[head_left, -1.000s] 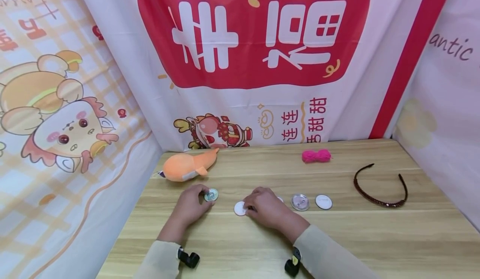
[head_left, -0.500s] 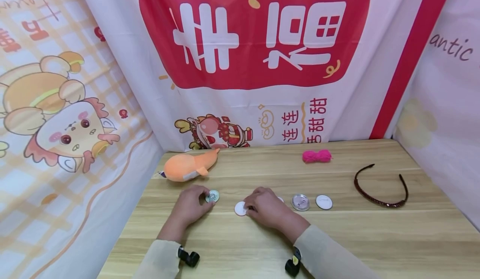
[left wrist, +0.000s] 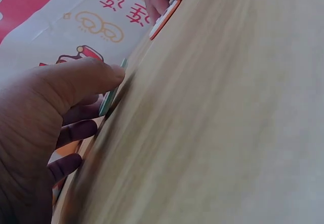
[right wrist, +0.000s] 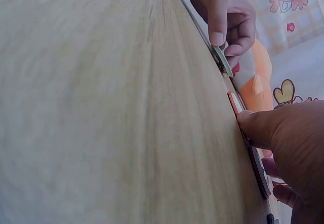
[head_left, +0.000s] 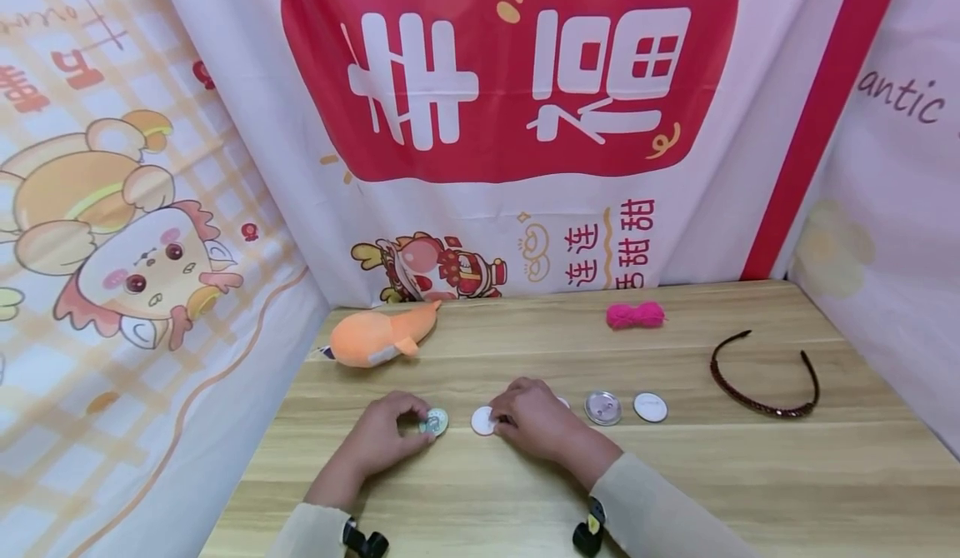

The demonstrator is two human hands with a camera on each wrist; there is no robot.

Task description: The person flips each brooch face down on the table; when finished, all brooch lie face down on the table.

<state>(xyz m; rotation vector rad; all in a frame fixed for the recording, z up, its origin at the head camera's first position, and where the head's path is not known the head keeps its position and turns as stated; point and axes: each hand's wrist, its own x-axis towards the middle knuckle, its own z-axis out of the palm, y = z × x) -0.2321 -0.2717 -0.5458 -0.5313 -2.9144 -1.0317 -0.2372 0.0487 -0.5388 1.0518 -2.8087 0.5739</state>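
In the head view my left hand (head_left: 381, 435) pinches a round greenish badge (head_left: 436, 422) between thumb and fingers. The left wrist view gives that badge (left wrist: 112, 96) nearly edge-on, close to the tabletop. To its right, my right hand (head_left: 538, 418) holds a white round badge (head_left: 482, 420) by its right edge. Seen from the right wrist, this badge (right wrist: 235, 102) has a reddish rim and lies at the table surface under the thumb. Another white badge (head_left: 563, 402) is mostly hidden behind the right hand. Further right lie a silver pin-backed badge (head_left: 603, 408) and a white one (head_left: 650, 407).
An orange plush toy (head_left: 375, 337) lies at the back left of the wooden table (head_left: 480, 508). Pink yarn (head_left: 636, 315) sits near the back edge, and a dark beaded headband (head_left: 765, 404) on the right. Printed cloths (head_left: 480, 191) hang behind and at both sides.
My left hand has moved toward me and slightly right with the greenish badge, bringing it nearer the white badge. My right hand stays almost in place on its badge.
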